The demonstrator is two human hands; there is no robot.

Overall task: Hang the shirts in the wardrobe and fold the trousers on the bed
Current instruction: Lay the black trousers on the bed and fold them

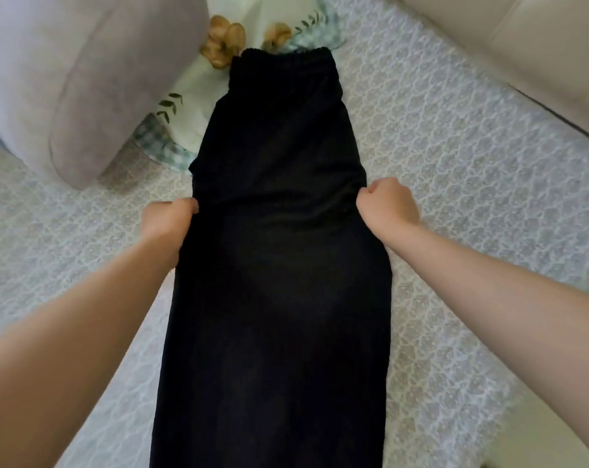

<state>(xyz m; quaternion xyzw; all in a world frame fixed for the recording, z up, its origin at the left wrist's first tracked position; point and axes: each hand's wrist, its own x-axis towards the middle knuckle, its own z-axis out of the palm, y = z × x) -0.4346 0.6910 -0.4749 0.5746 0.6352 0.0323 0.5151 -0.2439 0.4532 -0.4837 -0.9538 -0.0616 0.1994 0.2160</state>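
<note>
A grey pillow point(83, 79) lies up and to the left of the trousers' far end. A floral cloth with a checked border point(188, 106) shows from under their waistband point(283, 57).

The left hand point(169, 219) is curled round the trousers' left edge, about midway along the part in view, and grips the fabric. The black trousers point(276, 298) lie flat on the patterned bedspread point(472, 184). Their long axis runs straight away from the person, with the waistband at the far end and the legs coming toward the near edge of the view; the hems are out of sight. The right hand point(387, 204) is clenched on the right edge, level with the left hand, and the cloth bunches slightly between the two. A cream padded surface point(522, 45) lies well to the right of the trousers.

Only one leg's width shows, so the trousers seem already doubled lengthwise. The crosswise folds look yet to come. No shirts or wardrobe are in view, so that half of the task cannot be judged.
</note>
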